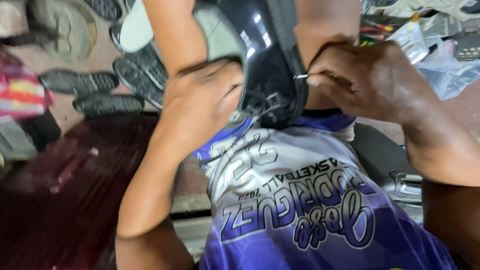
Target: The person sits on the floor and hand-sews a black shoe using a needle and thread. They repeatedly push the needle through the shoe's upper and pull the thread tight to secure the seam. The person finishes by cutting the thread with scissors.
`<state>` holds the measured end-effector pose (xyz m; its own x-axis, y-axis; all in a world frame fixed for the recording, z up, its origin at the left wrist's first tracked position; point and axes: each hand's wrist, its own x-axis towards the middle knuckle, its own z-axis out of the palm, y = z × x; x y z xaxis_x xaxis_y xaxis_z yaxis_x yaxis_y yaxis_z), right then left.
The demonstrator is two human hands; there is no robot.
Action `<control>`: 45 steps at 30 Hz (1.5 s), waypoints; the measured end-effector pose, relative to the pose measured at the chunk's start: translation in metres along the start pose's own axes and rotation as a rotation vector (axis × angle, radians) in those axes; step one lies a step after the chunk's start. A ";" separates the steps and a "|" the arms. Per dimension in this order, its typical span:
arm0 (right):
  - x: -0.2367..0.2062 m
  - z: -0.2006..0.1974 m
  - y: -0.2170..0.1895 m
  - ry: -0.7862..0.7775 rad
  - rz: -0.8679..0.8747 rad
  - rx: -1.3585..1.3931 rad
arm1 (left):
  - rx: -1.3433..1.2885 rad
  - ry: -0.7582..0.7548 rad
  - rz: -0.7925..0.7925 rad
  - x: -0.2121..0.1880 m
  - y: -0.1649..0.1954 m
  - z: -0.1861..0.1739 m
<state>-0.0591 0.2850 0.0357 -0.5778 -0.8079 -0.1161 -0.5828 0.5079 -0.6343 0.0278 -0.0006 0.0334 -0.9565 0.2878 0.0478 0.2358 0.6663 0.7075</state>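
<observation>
A glossy black shoe with a pale grey sole edge is wedged between my knees, toe pointing down toward my purple and white jersey. My left hand wraps around the shoe's left side and holds it. Against the shoe's right edge, my right hand pinches a thin metal needle between its fingertips. The needle tip touches the black rim of the shoe.
Several dark shoe soles lie on the floor at the left, with more footwear behind them. A clear plastic bag and tools sit at the upper right. A dark red surface fills the lower left.
</observation>
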 end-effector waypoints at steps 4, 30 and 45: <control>-0.012 0.000 0.009 0.022 0.014 0.019 | -0.595 0.072 -0.183 -0.022 -0.018 0.011; -0.010 -0.003 0.015 0.154 -0.245 -0.182 | -0.297 -0.191 -0.252 0.037 0.004 0.040; 0.004 -0.019 -0.010 -0.053 -0.202 -0.612 | -0.314 -0.257 -0.264 0.029 0.001 0.039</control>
<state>-0.0661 0.2825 0.0558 -0.4024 -0.9112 -0.0879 -0.9068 0.4099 -0.0987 0.0070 0.0352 0.0076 -0.8938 0.3239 -0.3103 -0.1109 0.5108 0.8525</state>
